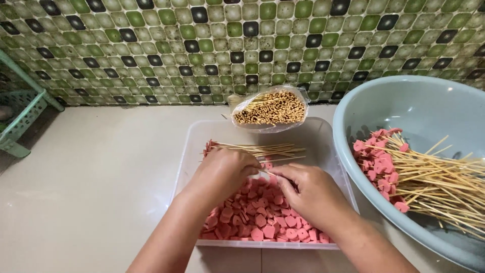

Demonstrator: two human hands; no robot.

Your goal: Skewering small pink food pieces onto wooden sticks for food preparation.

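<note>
My left hand and my right hand meet over a clear plastic tray filled with pink heart-shaped sausage pieces. Between the fingertips of both hands lies a thin bamboo skewer; whether a pink piece is on it is hidden by the fingers. A small pile of skewers with pink pieces on them lies in the tray just beyond my hands.
A plastic bag of bare bamboo skewers rests against the tiled wall behind the tray. A grey-blue basin at right holds several loaded skewers. A green plastic rack stands at far left on the beige counter.
</note>
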